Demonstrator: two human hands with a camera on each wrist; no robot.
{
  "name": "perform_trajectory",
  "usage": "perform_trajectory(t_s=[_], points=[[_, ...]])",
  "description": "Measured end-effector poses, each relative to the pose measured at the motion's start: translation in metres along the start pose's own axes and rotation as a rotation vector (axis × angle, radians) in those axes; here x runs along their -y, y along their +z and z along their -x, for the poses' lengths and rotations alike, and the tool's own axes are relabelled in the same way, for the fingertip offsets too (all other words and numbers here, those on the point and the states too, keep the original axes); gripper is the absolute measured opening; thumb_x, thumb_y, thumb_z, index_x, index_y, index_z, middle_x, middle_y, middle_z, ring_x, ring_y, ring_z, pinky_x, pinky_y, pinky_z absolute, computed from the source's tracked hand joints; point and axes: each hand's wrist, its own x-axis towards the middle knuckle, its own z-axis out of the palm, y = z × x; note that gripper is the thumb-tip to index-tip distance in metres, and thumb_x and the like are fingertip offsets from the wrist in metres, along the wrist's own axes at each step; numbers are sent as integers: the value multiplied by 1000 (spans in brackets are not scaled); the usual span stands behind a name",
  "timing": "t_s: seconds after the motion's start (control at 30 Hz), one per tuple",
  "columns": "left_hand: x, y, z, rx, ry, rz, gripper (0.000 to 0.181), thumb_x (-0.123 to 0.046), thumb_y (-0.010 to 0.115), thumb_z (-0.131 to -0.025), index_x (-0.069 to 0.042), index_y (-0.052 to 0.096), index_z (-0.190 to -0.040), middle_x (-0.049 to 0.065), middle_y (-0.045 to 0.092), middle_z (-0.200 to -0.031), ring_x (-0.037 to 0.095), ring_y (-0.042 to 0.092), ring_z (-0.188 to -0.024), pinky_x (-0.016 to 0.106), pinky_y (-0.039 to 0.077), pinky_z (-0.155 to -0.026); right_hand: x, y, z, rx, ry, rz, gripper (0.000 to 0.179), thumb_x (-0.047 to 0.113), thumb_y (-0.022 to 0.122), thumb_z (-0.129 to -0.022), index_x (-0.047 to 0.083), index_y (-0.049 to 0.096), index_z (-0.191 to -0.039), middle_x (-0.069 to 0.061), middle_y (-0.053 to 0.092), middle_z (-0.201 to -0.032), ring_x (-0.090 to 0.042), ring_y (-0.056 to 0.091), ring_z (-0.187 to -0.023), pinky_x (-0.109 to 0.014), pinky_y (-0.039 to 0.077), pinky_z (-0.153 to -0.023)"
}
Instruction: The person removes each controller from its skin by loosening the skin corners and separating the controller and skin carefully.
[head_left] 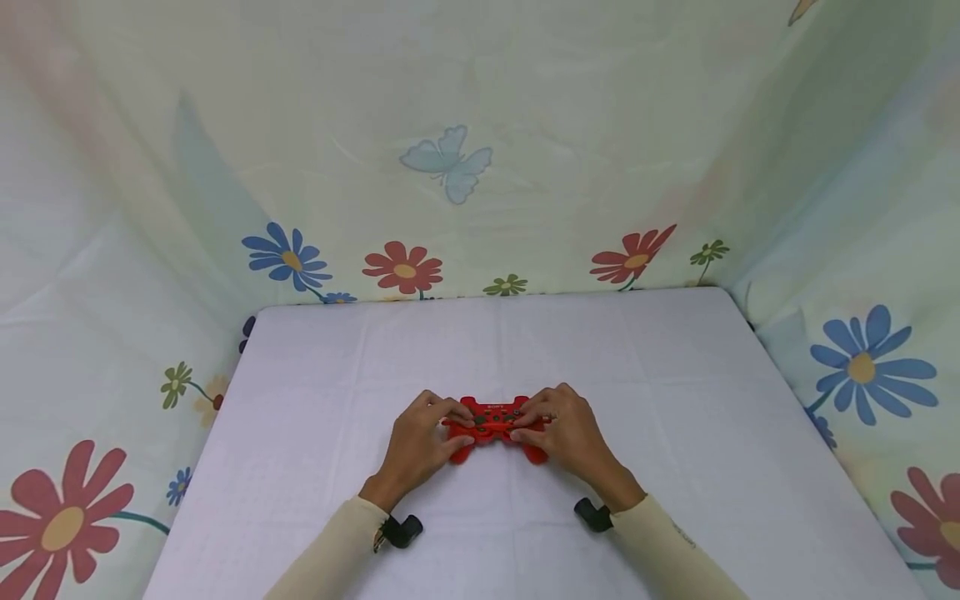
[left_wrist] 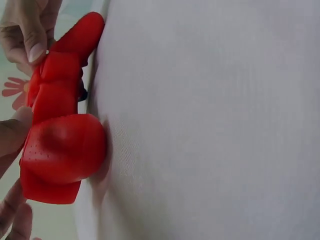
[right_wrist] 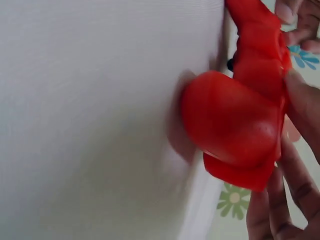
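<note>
A red game controller (head_left: 495, 427), marked SONY on its top, lies at the middle of the table with its two grips toward the person. The left hand (head_left: 422, 435) holds its left side, thumb on the near edge and fingers over the top. Mirroring that, the right hand (head_left: 573, 432) holds the right side. In the left wrist view, the rounded end of the controller (left_wrist: 65, 147) appears close to the cloth, with a thumb against its upper face. From the right wrist, a seam shows along the controller's body (right_wrist: 230, 117). The fingers partly cover its buttons.
A white cloth covers the table (head_left: 637, 358). Behind and beside it hangs a pale curtain (head_left: 555, 167) printed with flowers and a butterfly. A small black device sits at each wrist, the left one (head_left: 402, 531) and the right one (head_left: 594, 515).
</note>
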Motion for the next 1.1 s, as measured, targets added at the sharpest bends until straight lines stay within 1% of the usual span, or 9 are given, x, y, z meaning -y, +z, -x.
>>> perform_trajectory(t_s=[0.2,0.33,0.47,0.53,0.63,0.77,0.87,1.0,1.1], points=[[9,-2,3,-6,-63,137,50,-21,99,-74,-23,72,-116,-9,72,-112,18,64,-102,33,57,-82,-10,-4,3,76,78,-156,28,26,98,-75,28,81,-97,12,76,-110,-11,61,-105,-31,59,-85],[16,-2,3,40,-141,232,63,-20,102,-70,-22,67,-123,-4,67,-119,18,63,-111,34,57,-87,-18,-5,7,96,138,-188,47,24,101,-72,25,73,-110,8,70,-118,-15,64,-109,-37,61,-91],[22,2,2,98,-225,314,72,-20,103,-69,-26,62,-127,-7,65,-125,13,63,-116,31,59,-89,-27,-3,10,150,193,-198,70,22,103,-67,22,64,-125,2,63,-125,-19,65,-109,-36,61,-93],[25,4,2,113,-246,344,73,-20,103,-69,-27,60,-128,-8,64,-126,13,62,-117,30,59,-90,-30,-1,11,185,215,-231,78,21,104,-66,20,58,-130,1,62,-127,-18,63,-112,-33,59,-95],[28,8,2,124,-270,370,72,-19,102,-70,-28,59,-128,-11,64,-128,13,62,-118,28,58,-92,-34,1,10,221,209,-278,85,22,104,-66,18,53,-135,-1,63,-130,-19,62,-113,-31,59,-95],[30,10,2,138,-306,393,71,-19,101,-72,-31,59,-129,-12,64,-128,13,64,-113,28,59,-90,-36,2,9,225,205,-290,85,24,105,-65,19,52,-132,-1,63,-128,-19,64,-109,-29,60,-92],[32,9,2,147,-339,408,71,-20,101,-72,-33,59,-128,-10,66,-125,15,66,-105,30,59,-86,-38,3,8,219,208,-302,82,25,105,-64,21,53,-127,0,64,-124,-19,66,-104,-28,60,-89],[33,7,1,159,-381,415,65,-22,102,-71,-33,61,-120,-6,68,-118,18,67,-92,30,59,-81,-42,4,7,211,205,-336,77,25,105,-64,21,55,-123,-1,65,-118,-19,67,-102,-27,61,-86],[33,7,1,166,-394,429,59,-22,102,-71,-30,63,-114,-3,69,-113,20,66,-86,29,57,-79,-44,4,7,199,197,-358,75,24,105,-63,22,56,-119,0,66,-113,-20,66,-103,-27,60,-86]])
